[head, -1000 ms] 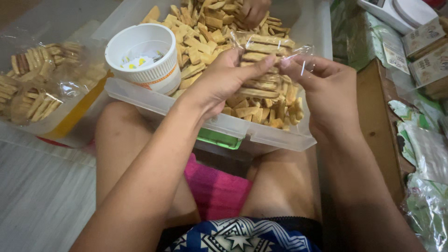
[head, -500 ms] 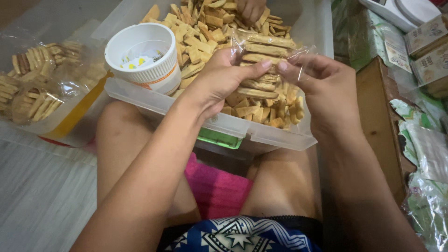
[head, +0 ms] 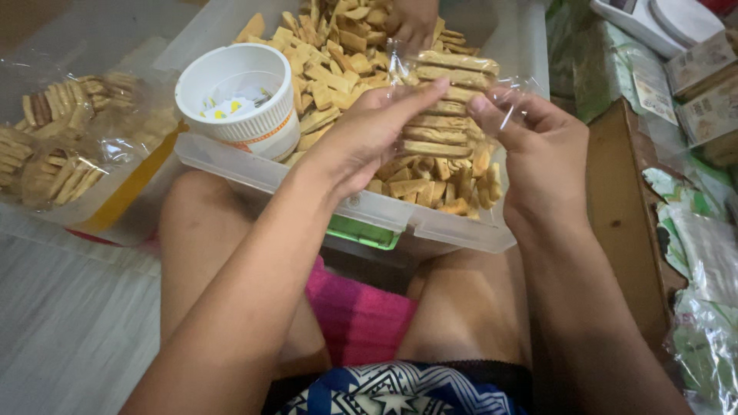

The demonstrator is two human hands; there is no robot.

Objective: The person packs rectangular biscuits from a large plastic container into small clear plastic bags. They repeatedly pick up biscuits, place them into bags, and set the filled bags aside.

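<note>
In the head view, my left hand (head: 369,134) and my right hand (head: 538,154) have moved closer together than a moment ago, and both grips now pinch shut on the clear bag of biscuit sticks (head: 446,104) in the upper middle of the frame. The bag hangs over the clear tub (head: 430,223) of loose biscuits on my lap, fuller looking now. The white cup (head: 238,96) sits to the left, and another person's hand (head: 411,23) reaches in at the top.

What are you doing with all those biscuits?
A seated person holds a clear plastic bag stacked with long tan biscuit sticks between the left hand and right hand. Below it, a clear plastic tub of loose biscuits rests across their knees, with a white cup at its corner. Another person's hand reaches into the tub's far end. Filled bags lie to the left.
</note>
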